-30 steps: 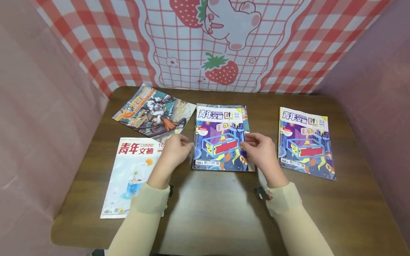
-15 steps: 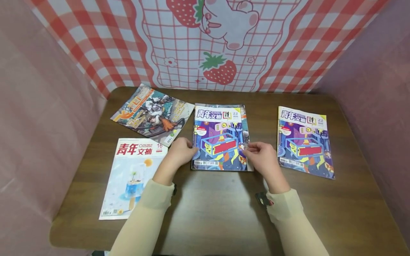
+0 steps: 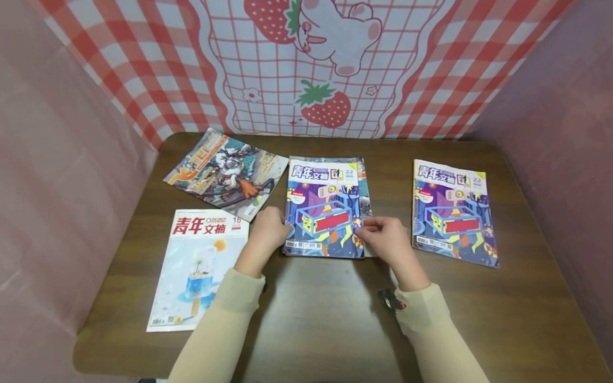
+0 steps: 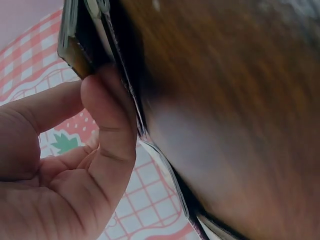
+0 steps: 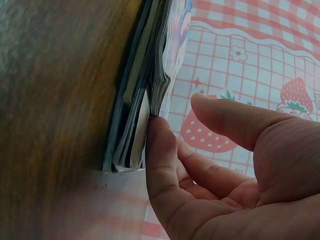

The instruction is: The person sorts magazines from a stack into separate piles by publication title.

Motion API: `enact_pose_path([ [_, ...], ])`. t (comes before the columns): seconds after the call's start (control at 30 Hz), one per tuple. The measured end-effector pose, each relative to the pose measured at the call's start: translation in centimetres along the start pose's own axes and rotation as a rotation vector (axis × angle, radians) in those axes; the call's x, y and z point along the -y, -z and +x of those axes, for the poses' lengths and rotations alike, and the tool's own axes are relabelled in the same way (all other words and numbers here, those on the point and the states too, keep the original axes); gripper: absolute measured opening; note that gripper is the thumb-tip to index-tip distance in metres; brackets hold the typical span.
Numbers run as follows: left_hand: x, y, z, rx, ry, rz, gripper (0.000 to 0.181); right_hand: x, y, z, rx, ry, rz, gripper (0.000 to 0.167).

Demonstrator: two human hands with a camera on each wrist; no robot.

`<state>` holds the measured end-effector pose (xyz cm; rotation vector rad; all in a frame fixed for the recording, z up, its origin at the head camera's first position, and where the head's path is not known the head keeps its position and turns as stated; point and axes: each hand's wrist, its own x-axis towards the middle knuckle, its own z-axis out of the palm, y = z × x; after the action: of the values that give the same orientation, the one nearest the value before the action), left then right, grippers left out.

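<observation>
Here's the purple-and-blue magazine (image 3: 325, 219), closed, cover up, lying between the left hand (image 3: 268, 229) and the right hand (image 3: 389, 238)! Beneath it, a darker-covered magazine (image 3: 362, 187) peeks out along the far edge and the right hand's side.

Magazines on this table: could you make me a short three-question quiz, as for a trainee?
1. Fill in: the white magazine bears the number ___ on its cover.
2. True or false: the left hand is at the left edge of the middle stack.
3. Which one matches the stack's top cover: A, the white magazine; B, the rightmost magazine?

Key: 1. 16; 2. true; 3. B.
</observation>
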<state>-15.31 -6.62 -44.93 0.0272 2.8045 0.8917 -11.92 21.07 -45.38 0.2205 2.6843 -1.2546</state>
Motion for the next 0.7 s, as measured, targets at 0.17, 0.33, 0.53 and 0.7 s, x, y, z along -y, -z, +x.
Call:
enact_pose_path([
  [0.17,-0.26,0.11,-0.21,-0.016,0.012,-0.029,0.024,-0.06,-0.02,0.03,0.007,-0.002,0.005,0.039],
  [0.33,-0.38,0.06,-0.42,-0.039,0.023,-0.098,0.016,-0.13,-0.06,0.17,0.016,-0.006,0.016,0.039],
  [0.53,-0.45,-0.03,-0.57,-0.038,0.036,-0.210,0.016,-0.33,-0.14,0.17,0.017,-0.012,0.017,0.037],
  [0.7,-0.52,0.10,-0.58,-0.022,0.041,-0.392,0.016,-0.34,-0.05,0.13,0.016,-0.007,0.018,0.036],
])
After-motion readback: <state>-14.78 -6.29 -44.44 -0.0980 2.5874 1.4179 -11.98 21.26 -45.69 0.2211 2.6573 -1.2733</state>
